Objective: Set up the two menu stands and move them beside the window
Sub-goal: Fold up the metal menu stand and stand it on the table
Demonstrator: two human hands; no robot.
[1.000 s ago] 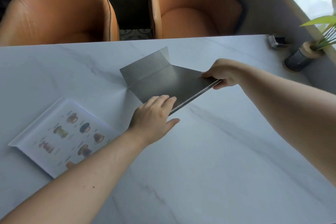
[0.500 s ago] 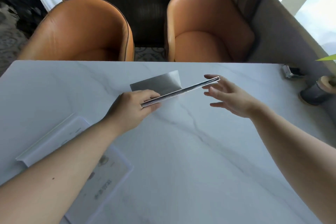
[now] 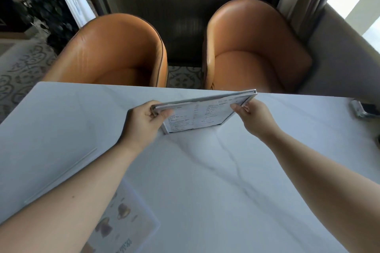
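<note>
**Both hands grip one menu stand above the table**

The left hand [image 3: 141, 123] pinches the left end of the menu stand [image 3: 202, 114], thumb on its printed face; the right hand [image 3: 254, 117] clamps the right end. The stand hangs tilted over the white marble table [image 3: 205, 181], long axis running left to right, right end higher and farther, text side facing the camera. Bare tabletop spreads around it. The second menu stand [image 3: 123, 220] lies flat near the left forearm, showing drink pictures.
</note>
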